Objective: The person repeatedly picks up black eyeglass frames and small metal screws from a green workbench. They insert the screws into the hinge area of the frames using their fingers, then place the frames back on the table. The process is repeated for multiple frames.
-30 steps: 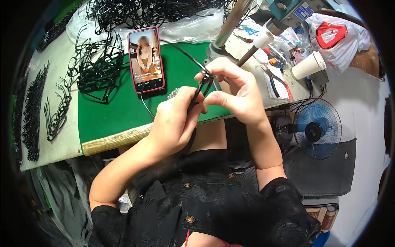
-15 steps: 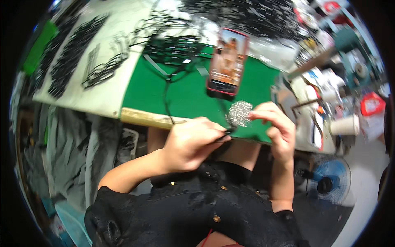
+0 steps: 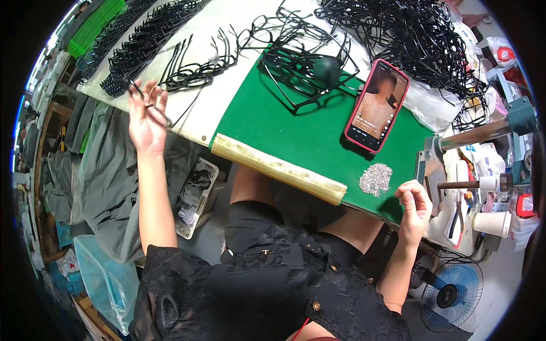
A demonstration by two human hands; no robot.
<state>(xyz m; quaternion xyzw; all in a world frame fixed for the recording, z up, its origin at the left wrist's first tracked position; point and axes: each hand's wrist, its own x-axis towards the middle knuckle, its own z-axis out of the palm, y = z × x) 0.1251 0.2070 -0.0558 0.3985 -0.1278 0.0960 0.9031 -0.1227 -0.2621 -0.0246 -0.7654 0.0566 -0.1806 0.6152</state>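
Observation:
My left hand (image 3: 147, 122) is out at the left, over the edge of the pale table, its fingers loosely curled about a black eyeglass frame (image 3: 156, 113). Parts of the frame pass between and behind the fingers. Just beyond lies a row of similar black eyeglass frames (image 3: 122, 71). On the right, my right hand (image 3: 415, 210) hovers at the near edge of a green mat (image 3: 239, 125), thumb and forefinger pinched; anything between them is too small to see. Beside those fingertips is a small pile of tiny silver metal parts (image 3: 375, 179).
A phone with a red case (image 3: 378, 108) lies on the mat near more black frames (image 3: 296, 74). A yellow padded strip (image 3: 278, 167) lines the front edge. To the right stand a bench tool with a metal bar (image 3: 475, 135), a white cup (image 3: 492, 224) and a blue fan (image 3: 452, 295).
My left hand has swung from the middle out to the far left with the black frame. My right hand has drawn slightly back from the silver pile. The view has shifted.

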